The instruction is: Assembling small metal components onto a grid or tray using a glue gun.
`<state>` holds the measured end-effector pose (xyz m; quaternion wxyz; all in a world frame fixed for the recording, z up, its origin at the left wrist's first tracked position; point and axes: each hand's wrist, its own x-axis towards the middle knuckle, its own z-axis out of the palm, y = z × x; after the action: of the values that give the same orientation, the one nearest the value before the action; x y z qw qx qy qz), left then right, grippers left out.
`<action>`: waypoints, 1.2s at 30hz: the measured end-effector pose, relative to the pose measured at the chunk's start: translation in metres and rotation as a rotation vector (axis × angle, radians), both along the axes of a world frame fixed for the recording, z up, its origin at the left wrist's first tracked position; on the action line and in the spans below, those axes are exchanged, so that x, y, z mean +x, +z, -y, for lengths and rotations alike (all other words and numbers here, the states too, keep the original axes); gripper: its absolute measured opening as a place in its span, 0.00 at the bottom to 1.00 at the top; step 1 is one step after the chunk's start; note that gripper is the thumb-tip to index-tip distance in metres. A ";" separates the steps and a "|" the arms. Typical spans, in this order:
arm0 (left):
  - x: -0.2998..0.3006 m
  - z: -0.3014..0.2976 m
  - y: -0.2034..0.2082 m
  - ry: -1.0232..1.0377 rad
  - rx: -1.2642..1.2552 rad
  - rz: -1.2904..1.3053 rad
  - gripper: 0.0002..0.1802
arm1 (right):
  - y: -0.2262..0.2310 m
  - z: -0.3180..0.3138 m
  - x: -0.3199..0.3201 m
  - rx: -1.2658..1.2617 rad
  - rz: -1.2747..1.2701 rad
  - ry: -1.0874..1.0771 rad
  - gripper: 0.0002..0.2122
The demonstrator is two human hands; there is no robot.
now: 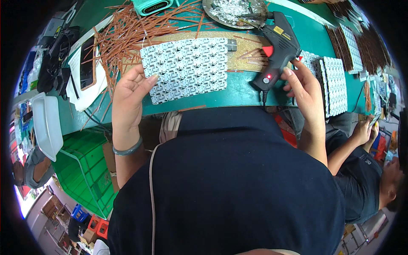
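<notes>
My left hand [135,91] pinches the left edge of a white circuit board panel [187,70] printed with a repeating dark pattern. The panel is raised over the front edge of the green table. A black hot glue gun [278,42] with a red trigger and a lit red light lies to its right, nozzle toward a round metal dish [233,12]. Close beside the gun's handle is my right hand [308,87], its fingers apart and partly bent; whether the thumb touches the handle I cannot tell. Stacked panels [335,85] stand just right of it.
Thin brown strips [127,46] are heaped behind the panel, by a brown board [246,53]. A phone [88,63] lies at left on white paper. A green crate [85,170] and white tub [46,125] stand lower left. Another person [361,178] sits at right.
</notes>
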<state>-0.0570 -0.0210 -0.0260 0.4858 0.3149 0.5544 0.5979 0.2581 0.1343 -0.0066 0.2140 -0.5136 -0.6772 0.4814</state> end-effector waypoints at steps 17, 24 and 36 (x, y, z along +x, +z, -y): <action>0.010 -0.005 0.042 0.415 0.143 -0.475 0.15 | 0.012 -0.008 -0.065 1.045 -0.490 0.523 0.12; 0.063 -0.025 0.052 -0.007 0.118 0.289 0.20 | 0.018 0.005 -0.060 1.268 -0.280 0.418 0.09; 0.070 -0.044 0.046 0.085 0.184 0.251 0.25 | 0.000 0.017 -0.072 -0.387 -0.926 0.154 0.16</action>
<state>0.0125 0.0230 0.0205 0.4944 0.2571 0.4453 0.7008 0.1860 0.1174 -0.0067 0.3566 -0.2250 -0.4456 0.7897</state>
